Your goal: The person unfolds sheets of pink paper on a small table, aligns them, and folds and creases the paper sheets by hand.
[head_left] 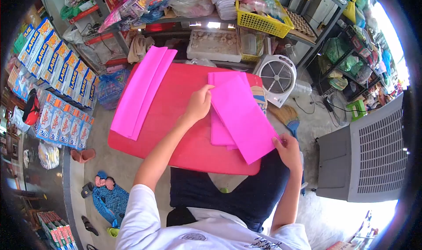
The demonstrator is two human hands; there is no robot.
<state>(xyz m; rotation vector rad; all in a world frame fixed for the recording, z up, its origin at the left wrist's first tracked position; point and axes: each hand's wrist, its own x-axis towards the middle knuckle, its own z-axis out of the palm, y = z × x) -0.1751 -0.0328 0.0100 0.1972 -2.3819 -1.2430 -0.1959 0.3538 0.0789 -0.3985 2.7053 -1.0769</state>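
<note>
My left hand [201, 102] pinches the upper left corner of a pink paper sheet [244, 118]. At its lower right corner, my right hand [288, 151] grips the same sheet, fingers closed on the edge. The sheet is a flat rectangle held at a slant. Beneath it, partly covered, lies a stack of pink paper [218, 133] on the red table [176, 138]. Long folded pink paper [145, 91] rests along the table's left side, its folds running lengthwise.
A white box fan [277, 78] stands past the table's far right corner, with a broom [286, 116] below it. A large grey air cooler [365, 157] is at the right. Stacked beer cartons [61, 65] line the left; a yellow basket [263, 21] sits on the back shelf.
</note>
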